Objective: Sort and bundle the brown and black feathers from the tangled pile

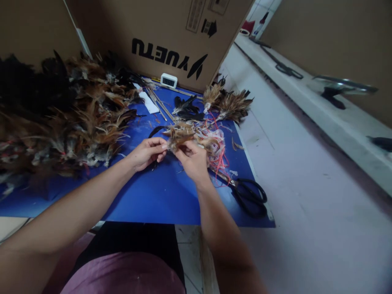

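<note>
Between my two hands, over the blue tabletop (159, 196), is a small bunch of brown feathers (180, 135). My left hand (150, 153) pinches its base from the left with thumb and fingertips. Closed on the bunch from the right is my right hand (192, 157), its fingertips partly hidden by the feathers. Just beyond and right of that hand lies a tangle of red and white string (218, 147) with feather scraps. Black-handled scissors (249, 196) rest at the right, their blades partly under the string.
A big heap of brown and black feather bunches (92, 110) covers the left side. At the back stand a cardboard box (171, 24) and a small white digital clock (168, 81). More feather bunches (229, 102) and black feathers (186, 107) lie behind my hands.
</note>
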A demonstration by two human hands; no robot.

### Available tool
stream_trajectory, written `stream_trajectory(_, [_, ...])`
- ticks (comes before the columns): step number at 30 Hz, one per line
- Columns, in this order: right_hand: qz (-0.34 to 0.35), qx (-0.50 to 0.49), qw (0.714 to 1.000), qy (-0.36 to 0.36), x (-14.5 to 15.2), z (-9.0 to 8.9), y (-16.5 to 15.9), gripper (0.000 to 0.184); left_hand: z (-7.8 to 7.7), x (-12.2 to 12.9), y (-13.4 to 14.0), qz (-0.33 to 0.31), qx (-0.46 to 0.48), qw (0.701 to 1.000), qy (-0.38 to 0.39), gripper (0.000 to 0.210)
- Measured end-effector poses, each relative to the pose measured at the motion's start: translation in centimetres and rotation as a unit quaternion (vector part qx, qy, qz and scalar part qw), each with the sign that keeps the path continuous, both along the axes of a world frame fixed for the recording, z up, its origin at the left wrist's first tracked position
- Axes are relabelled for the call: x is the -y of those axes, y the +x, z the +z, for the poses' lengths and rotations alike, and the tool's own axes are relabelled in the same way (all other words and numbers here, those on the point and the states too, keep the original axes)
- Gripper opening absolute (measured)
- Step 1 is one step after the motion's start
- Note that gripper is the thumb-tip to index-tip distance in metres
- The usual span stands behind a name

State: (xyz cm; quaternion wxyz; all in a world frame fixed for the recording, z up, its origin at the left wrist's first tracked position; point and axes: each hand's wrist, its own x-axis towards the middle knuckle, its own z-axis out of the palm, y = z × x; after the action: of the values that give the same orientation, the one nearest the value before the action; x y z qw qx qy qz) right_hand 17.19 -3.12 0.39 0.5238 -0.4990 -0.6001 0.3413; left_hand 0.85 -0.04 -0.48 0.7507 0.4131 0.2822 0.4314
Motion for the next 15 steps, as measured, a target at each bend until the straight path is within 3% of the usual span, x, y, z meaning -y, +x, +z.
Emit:
stream_trajectory(5, [-0.037, -0.013, 0.999, -0.014, -0.3, 0.2, 0.7, 0.021, 0.3, -1.0, -1.1, 0.079, 0.082, 0.993, 0.006, 0.021])
stream_trajectory(9, [-0.063, 0.136, 0.988, 0.034, -0.2, -0.3, 1.0, 0.016, 1.1, -1.7, -2.1, 0.150, 0.114, 0.982, 0.003, 0.025])
stream_trajectory(15, [-0.001, 0.334, 0.941, 0.051, 0.7, -1.0, 0.0, 0.020, 1.4, -2.3, -2.8, 0.192, 0.133, 0.972, 0.004, 0.026])
